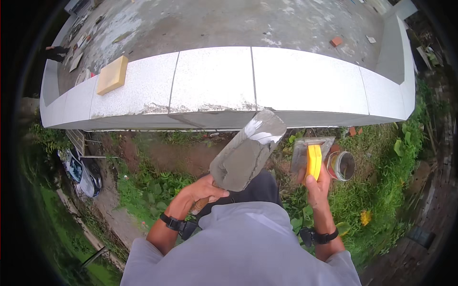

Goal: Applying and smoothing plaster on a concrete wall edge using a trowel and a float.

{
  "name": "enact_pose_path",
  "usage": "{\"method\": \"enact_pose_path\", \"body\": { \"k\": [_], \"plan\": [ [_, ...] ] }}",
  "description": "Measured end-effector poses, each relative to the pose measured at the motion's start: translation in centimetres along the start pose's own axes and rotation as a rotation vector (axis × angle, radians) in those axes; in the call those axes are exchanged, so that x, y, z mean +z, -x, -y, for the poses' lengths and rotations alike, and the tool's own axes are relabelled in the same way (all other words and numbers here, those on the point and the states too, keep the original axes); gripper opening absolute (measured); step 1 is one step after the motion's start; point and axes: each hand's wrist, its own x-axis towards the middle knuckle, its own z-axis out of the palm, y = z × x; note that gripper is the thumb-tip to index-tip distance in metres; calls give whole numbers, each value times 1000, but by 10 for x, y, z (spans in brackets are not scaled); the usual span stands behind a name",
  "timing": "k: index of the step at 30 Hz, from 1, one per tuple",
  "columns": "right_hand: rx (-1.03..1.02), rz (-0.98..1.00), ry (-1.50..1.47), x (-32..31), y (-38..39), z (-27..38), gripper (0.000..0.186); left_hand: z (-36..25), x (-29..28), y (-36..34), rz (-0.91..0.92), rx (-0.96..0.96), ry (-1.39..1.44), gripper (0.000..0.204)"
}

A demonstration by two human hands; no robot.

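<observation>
My left hand (205, 189) is closed round the wooden handle of a long, broad-bladed trowel (269, 125). Wet grey mortar (236, 164) is spread over most of the blade, whose far end is rounded and reaches up to the lower edge of the white wall top. My right hand (316, 187) grips the yellow handle of a plastering float (313, 159); its flat plate is smeared with grey and held apart from the wall. Along the front edge of the white wall top (210, 78) run patches of grey mortar.
A yellow sponge block (113, 75) rests on the wall top at left. Beyond lies a concrete floor (205, 24) with a brick piece (336, 41). Below the wall are plants, soil and a bucket (341, 166) beside my right hand. A car (86, 174) stands far below at left.
</observation>
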Motion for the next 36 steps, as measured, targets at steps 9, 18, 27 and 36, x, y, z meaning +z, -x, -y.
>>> {"method": "enact_pose_path", "body": {
  "k": [9,18,27,36],
  "plan": [
    [-201,-180,498,63,37,38,44,-62,-63,-31,244,-182,-266,35],
    [203,-379,655,206,44,66,36,-83,-141,-4,454,-301,-405,22],
    [369,-468,853,233,56,55,40,-87,-152,2,556,-250,-649,22],
    [203,-735,922,203,69,-15,32,-85,-146,-2,472,-353,-808,24]
  ]
}}
